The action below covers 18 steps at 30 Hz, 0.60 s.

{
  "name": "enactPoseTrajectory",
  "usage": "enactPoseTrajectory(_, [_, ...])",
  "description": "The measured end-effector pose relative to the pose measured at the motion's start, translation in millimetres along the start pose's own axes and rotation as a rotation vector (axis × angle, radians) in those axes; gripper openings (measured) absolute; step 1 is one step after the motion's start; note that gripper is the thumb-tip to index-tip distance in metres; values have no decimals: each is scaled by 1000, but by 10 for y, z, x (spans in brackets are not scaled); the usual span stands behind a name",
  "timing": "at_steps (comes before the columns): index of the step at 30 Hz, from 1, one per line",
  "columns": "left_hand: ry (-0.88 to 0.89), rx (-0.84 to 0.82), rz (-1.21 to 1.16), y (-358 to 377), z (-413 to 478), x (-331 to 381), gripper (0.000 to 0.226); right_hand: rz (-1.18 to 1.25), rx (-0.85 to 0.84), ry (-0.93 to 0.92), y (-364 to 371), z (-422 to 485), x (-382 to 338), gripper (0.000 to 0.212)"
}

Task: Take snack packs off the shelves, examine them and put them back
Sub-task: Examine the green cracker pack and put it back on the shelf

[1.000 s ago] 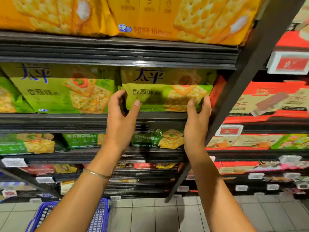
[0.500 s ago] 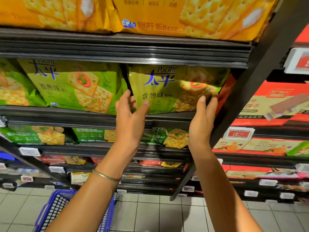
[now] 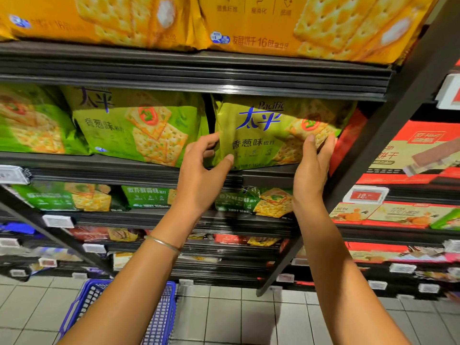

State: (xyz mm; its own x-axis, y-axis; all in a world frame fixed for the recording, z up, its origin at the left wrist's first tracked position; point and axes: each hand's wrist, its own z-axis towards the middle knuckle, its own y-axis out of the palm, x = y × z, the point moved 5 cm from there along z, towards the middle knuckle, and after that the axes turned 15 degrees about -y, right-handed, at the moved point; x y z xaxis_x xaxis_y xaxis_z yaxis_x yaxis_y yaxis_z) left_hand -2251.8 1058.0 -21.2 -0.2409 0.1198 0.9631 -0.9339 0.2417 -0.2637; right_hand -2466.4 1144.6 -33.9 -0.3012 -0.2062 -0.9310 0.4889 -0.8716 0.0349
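A large green cracker pack [image 3: 263,130] with blue lettering stands at the right end of a black shelf [image 3: 124,168]. My left hand [image 3: 202,170] holds its left edge, thumb on the front and fingers behind the side. On the pack's right edge my right hand [image 3: 312,168] grips with the thumb on the front and fingers wrapped round the side. The pack leans forward slightly over the shelf lip. A second identical green pack [image 3: 139,125] stands just to its left.
Yellow cracker packs [image 3: 286,23] fill the shelf above. Smaller green packs [image 3: 251,200] sit on the shelf below. A dark upright post [image 3: 388,120] runs diagonally at the right, with red boxes [image 3: 408,150] beyond it. A blue basket [image 3: 159,317] stands on the tiled floor.
The pack has tipped forward and come further out, showing more of its front. Both hands have shifted from its lower edge to its two sides.
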Motion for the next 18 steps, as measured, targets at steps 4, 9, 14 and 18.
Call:
enactPoseTrajectory(4, [-16,-51,-28,-16,19,-13,42,15,13,-2,0,2,-37,69])
enactPoseTrajectory(9, [3,-70,-71,-17,24,0,38,38,20,-4,25,3,-67,71])
enactPoseTrajectory(14, [46,-45,-35,-46,8,-130,59,2,18,-33,-14,-45,-52,75])
enactPoseTrajectory(18, [-42,-56,-66,-15,-33,-236,81,-35,1,-53,-11,-64,-43,77])
